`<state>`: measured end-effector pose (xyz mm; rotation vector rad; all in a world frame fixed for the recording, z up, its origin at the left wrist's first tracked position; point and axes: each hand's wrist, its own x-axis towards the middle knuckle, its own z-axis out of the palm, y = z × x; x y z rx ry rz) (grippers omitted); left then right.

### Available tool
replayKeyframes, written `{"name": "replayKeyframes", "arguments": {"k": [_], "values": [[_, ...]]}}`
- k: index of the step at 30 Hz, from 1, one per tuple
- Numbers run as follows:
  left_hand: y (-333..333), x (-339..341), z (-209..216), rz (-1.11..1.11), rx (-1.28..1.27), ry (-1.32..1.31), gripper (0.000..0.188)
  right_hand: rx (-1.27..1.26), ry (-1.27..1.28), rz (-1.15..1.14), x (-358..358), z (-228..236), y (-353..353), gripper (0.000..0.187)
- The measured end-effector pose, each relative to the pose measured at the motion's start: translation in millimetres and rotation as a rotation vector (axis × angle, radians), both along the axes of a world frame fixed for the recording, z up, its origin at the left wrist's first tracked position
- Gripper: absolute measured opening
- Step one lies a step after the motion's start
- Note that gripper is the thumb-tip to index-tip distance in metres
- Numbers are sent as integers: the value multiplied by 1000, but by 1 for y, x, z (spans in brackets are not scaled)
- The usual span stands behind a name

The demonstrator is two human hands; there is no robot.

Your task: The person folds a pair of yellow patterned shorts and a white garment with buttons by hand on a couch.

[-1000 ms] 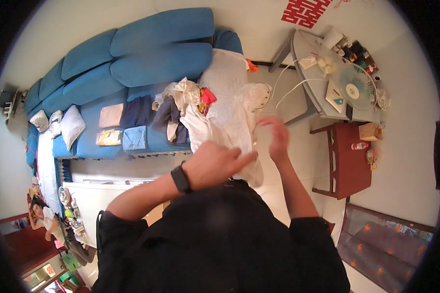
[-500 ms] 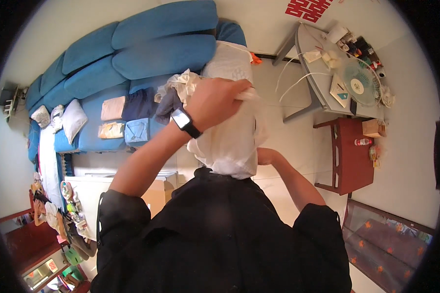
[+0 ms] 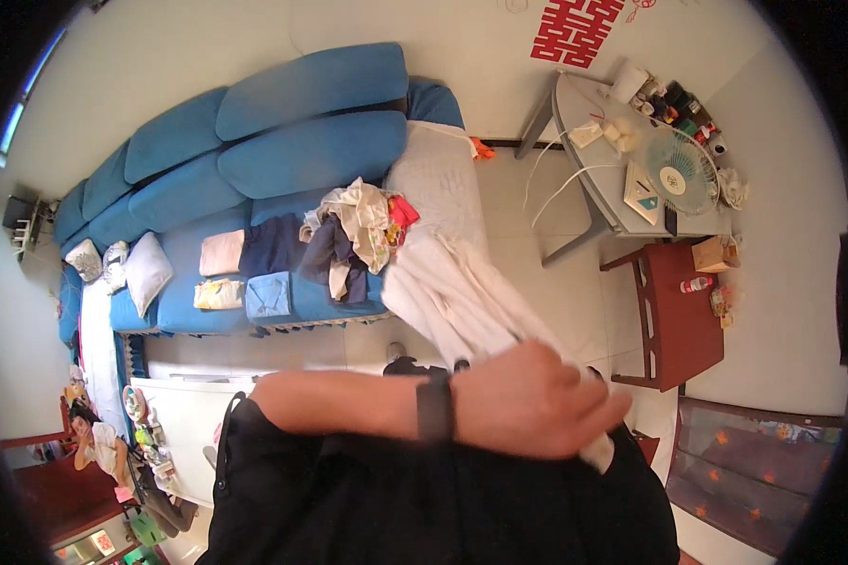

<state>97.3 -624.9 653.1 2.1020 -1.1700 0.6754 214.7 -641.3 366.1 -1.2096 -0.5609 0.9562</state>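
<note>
My left hand, with a dark watch strap on the wrist, is drawn across in front of my body to the right. Its fingers are closed on a long off-white garment. The cloth hangs in loose folds from the covered sofa end toward my hand, and a small end pokes out below the fingers. My right hand does not show; the left arm and my black clothing fill that area. Beyond the garment lies a heap of crumpled clothes in cream, grey and red.
On the blue sofa lie folded pink, navy, yellow-white and blue clothes. A grey table with a fan and a red-brown chair stand right. At left are a white table and a seated person.
My left hand has swung right and nearer my body, pulling the off-white garment out long. My right hand has gone out of sight. The clothes heap is more fully visible.
</note>
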Motion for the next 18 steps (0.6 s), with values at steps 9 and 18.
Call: {"name": "replayKeyframes", "arguments": {"k": [9,18], "values": [[20,-38,-1,-101,-126,-18,37,26,-245,-204,60,68,-53,50],[123,94,-76,551,-21,353,36,-221,-697,-282,68,50,-62,49]]}}
